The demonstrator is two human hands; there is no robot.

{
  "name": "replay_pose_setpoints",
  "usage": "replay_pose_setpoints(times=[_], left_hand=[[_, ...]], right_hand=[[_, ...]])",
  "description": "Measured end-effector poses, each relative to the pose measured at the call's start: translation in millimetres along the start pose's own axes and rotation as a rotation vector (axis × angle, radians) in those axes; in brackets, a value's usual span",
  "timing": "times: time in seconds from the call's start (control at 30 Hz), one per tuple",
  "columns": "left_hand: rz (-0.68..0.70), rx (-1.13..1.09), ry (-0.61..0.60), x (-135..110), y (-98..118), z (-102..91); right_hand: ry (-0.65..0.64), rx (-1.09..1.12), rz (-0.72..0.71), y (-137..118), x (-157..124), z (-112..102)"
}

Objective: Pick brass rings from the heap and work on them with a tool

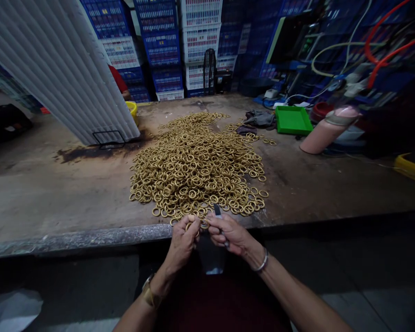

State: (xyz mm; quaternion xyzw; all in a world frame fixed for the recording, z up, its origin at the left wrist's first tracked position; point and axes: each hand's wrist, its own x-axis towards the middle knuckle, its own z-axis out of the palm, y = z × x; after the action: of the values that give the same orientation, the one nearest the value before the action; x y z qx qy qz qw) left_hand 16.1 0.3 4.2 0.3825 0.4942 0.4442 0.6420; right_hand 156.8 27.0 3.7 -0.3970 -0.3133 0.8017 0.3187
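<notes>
A big heap of brass-coloured rings (pixel 197 161) spreads over the worktable (pixel 304 184), down to its front edge. At that edge my left hand (pixel 184 240) is closed, pinching one ring (pixel 187 226) between thumb and fingers. Close to its right, my right hand (pixel 230 235) is wrapped round a slim grey hand tool with a flat black end (pixel 217 210). The black end points up and away from me; whether it is a blade or a file I cannot tell. Fingers hide most of the tool. Both hands are just in front of the nearest rings.
A tall ribbed grey panel (pixel 65 69) leans over the table's left side. Behind stand stacked blue and white crates (pixel 162 50). Right of the heap lie grey gloves (pixel 261 118), a green tray (pixel 293 121) and a pink cylinder (pixel 327 131). A person's red sleeve (pixel 117 80) shows behind the panel.
</notes>
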Motion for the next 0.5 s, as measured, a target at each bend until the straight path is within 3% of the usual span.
replay_pose_setpoints(times=[0.1, 0.17, 0.33, 0.5], left_hand=[[-0.166, -0.176, 0.002, -1.1, 1.1, 0.8], [-0.255, -0.305, 0.002, -1.4, 0.2, 1.4], [-0.377, -0.546, 0.011, -1.8, -2.7, 2.0], [-0.490, -0.621, 0.043, -1.9, -4.2, 3.9]], right_hand=[[0.268, -0.426, -0.286, 1.3, 0.1, 2.3], [0.356, -0.704, -0.499, 2.7, -2.2, 4.0], [0.188, -1.068, -0.770, 12.7, -7.9, 3.9], [0.262, -1.102, -0.755, 18.6, 0.2, -1.5]])
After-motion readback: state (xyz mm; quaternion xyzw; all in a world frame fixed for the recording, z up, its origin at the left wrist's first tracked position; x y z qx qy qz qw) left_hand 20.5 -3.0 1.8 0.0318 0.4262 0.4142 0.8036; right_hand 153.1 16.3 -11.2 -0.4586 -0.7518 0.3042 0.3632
